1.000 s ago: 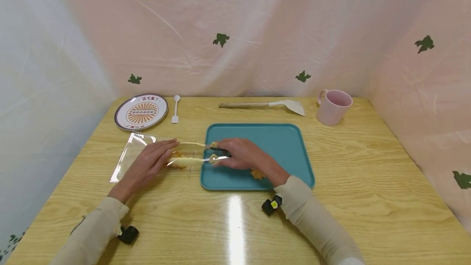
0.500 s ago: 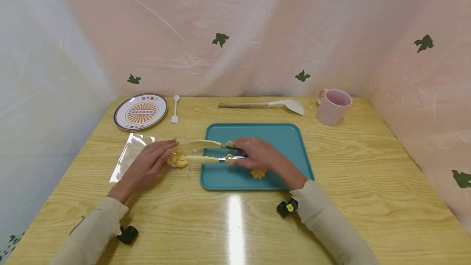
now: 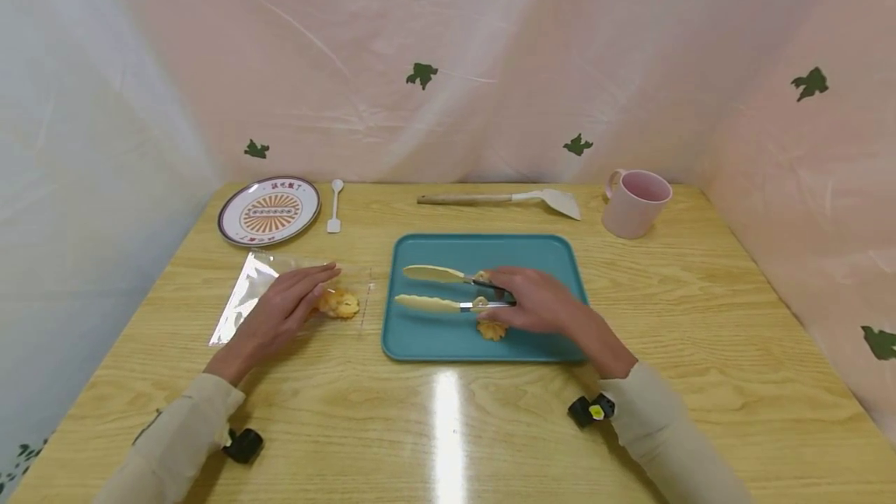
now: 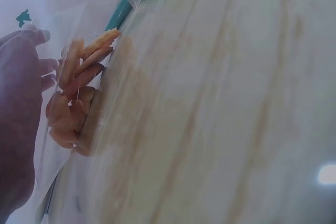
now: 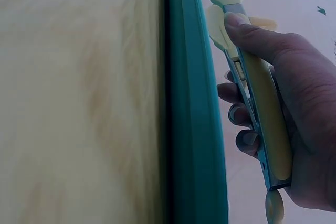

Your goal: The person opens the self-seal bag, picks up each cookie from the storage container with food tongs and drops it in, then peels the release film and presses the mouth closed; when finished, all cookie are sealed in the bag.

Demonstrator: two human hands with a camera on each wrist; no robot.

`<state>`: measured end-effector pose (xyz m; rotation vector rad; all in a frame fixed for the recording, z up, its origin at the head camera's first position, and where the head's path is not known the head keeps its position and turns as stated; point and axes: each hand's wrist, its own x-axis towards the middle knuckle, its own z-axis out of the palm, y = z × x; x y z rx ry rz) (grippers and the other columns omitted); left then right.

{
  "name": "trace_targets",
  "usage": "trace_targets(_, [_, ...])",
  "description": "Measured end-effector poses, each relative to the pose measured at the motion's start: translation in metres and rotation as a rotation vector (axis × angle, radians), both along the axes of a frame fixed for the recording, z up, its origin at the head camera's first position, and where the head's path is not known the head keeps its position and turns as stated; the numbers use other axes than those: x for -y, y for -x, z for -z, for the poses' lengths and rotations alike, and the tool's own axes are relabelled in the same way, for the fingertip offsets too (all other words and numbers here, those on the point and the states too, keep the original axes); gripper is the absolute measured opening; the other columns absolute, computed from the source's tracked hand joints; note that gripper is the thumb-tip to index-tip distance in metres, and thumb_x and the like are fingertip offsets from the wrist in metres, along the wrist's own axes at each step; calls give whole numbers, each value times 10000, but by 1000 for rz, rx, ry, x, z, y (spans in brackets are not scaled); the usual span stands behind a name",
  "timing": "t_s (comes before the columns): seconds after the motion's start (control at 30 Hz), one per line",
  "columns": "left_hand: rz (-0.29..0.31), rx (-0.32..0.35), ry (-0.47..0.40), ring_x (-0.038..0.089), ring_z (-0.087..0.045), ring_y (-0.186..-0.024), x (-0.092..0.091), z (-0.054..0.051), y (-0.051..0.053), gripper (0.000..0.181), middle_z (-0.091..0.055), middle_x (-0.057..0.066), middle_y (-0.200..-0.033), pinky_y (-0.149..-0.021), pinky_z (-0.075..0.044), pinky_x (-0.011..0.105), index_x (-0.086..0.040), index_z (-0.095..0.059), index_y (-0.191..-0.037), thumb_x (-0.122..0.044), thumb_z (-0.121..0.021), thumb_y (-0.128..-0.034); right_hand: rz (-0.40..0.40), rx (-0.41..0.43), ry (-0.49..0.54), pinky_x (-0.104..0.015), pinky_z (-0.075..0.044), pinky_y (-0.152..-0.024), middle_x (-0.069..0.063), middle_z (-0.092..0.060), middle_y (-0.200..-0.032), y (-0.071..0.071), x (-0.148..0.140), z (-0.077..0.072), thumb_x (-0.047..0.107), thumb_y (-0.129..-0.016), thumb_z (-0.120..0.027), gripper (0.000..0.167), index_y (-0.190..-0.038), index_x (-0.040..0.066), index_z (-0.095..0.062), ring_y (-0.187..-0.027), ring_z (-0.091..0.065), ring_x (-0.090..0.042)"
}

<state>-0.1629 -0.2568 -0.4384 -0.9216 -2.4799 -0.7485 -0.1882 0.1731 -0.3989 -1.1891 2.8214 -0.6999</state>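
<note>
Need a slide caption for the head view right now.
Right hand holds open tongs over the teal tray; left hand at a clear bag holding golden snacks.

The site is presenting as a curtained recording booth dressed like a kitchen corner. Pale and pink sheets bearing green motifs are hanging behind and on both sides of the teal tray, enclosing a wood-grain surface. A plate is resting behind and left of the tray, a spatula is lying behind it, and a mug is standing right of it. Black wrist cameras are showing nearer than the tray.
</note>
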Motion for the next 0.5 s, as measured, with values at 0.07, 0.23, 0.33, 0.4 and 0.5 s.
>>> trace_targets(0.07, [3, -5, -6, 377, -547, -1306, 0, 0, 0, 360, -614, 140, -1429, -1178, -326, 386, -44, -622, -1415, -40, -550, -1063, 7, -17, -2, -302, -396, -594, 32, -533, -804, -2, -7, 0, 402, -917, -792, 334, -939, 121, -615, -666, -457, -94])
trace_targets(0.23, [-1, 3, 4, 380, -543, -1308, 0, 1, 0, 359, -611, 147, -1431, -1180, -320, 386, -41, -620, -1413, -39, -551, -1061, 23, -42, -16, -317, -409, -615, 46, -527, -810, -8, -25, -1, 402, -914, -795, 338, -965, 116, -623, -694, -474, -107])
trace_targets(0.33, [-2, 6, 2, 377, -544, -1307, -1, -1, -1, 358, -612, 145, -1430, -1173, -329, 389, -45, -621, -1414, -42, -552, -1062, 41, -56, -32, -320, -430, -611, 64, -541, -824, -11, -35, -1, 410, -906, -804, 351, -1010, 115, -643, -703, -496, -105])
trace_targets(0.4, [-1, 8, -5, 376, -545, -1306, -1, -1, -1, 359, -614, 145, -1428, -1172, -328, 379, -42, -625, -1409, -33, -559, -1056, 53, -67, -42, -324, -435, -603, 67, -541, -826, -14, -41, 0, 410, -899, -810, 360, -1020, 115, -644, -704, -503, -107])
trace_targets(0.5, [0, 6, -5, 374, -545, -1305, -2, -1, -1, 361, -615, 146, -1425, -1173, -322, 361, -37, -626, -1406, -23, -562, -1051, 71, -75, -56, -322, -429, -582, 60, -537, -822, -19, -49, 0, 407, -892, -813, 356, -1001, 124, -628, -691, -503, -109])
